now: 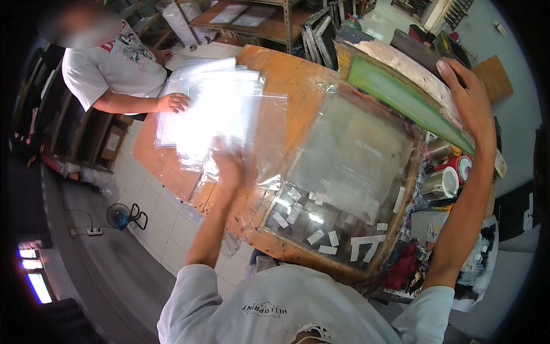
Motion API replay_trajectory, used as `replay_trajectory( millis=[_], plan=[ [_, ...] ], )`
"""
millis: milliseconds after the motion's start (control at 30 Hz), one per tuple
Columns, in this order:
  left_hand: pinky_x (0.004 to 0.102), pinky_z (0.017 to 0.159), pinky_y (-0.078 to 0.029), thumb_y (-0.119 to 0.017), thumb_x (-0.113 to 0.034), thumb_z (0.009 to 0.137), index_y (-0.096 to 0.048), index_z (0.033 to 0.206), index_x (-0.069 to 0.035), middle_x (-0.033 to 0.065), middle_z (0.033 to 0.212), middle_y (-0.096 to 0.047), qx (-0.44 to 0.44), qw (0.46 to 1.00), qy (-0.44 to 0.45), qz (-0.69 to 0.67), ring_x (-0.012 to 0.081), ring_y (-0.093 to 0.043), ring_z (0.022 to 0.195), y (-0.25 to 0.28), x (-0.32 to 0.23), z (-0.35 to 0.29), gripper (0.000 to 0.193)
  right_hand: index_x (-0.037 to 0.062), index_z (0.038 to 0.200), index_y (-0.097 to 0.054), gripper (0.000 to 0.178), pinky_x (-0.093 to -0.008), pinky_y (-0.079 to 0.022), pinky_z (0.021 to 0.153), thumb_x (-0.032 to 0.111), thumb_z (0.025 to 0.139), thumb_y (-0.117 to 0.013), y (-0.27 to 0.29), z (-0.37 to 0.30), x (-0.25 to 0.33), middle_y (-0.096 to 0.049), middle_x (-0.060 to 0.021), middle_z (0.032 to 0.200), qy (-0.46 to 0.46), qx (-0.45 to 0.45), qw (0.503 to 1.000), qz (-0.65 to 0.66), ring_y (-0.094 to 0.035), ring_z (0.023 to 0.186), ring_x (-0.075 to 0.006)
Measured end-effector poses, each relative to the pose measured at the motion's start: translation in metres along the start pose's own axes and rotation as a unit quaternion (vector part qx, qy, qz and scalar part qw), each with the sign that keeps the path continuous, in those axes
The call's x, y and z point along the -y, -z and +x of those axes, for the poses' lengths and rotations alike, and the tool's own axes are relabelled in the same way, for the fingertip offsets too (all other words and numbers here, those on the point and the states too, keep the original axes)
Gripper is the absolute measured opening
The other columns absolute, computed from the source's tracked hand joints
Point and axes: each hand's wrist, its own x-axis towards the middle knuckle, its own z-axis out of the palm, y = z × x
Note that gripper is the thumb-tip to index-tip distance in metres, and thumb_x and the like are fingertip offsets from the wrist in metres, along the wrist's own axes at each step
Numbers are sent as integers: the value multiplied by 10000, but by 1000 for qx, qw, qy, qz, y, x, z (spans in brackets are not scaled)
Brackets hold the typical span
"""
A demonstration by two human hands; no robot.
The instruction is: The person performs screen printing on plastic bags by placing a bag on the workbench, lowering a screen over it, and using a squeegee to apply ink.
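Observation:
My left hand [228, 166], smeared by motion, is over the near edge of a stack of clear plastic bags [212, 109]; its fingers are not readable. At the far right my right hand [471, 94] is closed over the top edge of a raised, tilted screen printing frame [395, 92] with green mesh. Below the frame lies a glass-like printing plate [275, 229], with a clear plastic bag [344, 149] bearing faint white print spread on it. Short pieces of pale tape [315, 235] are stuck along the plate's near side.
Another person [123, 74] stands across at the far left, one hand on the stack. Paint cans [440, 182] and stained rags [401, 266] sit right of the plate. Shelves [246, 23] and leaning frames [321, 37] stand behind the wooden table [281, 69]. A fan [120, 216] is on the floor.

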Motion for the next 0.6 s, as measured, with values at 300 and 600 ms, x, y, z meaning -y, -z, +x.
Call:
replay_trajectory(
  millis=[300, 600],
  plan=[
    [757, 1202, -67, -570, -361, 1031, -446, 1584, -181, 213, 1701, -230, 287, 902, -299, -116, 434, -98, 1598, -70, -261, -95, 595, 17, 1099, -734, 610, -402, -515, 868, 582, 1027, -514, 5, -11, 7, -710, -168, 956, 20, 16, 999, -45, -682, 897, -289],
    [654, 1253, -78, -559, -330, 1036, -365, 1598, -40, 259, 1686, -235, 361, 812, -390, -242, 424, -146, 1592, -78, -329, -110, 662, -98, 959, -744, 530, -499, -577, 897, 344, 1052, -466, 40, -5, 30, -735, -281, 921, -32, 108, 994, -13, -729, 923, -406]
  ],
)
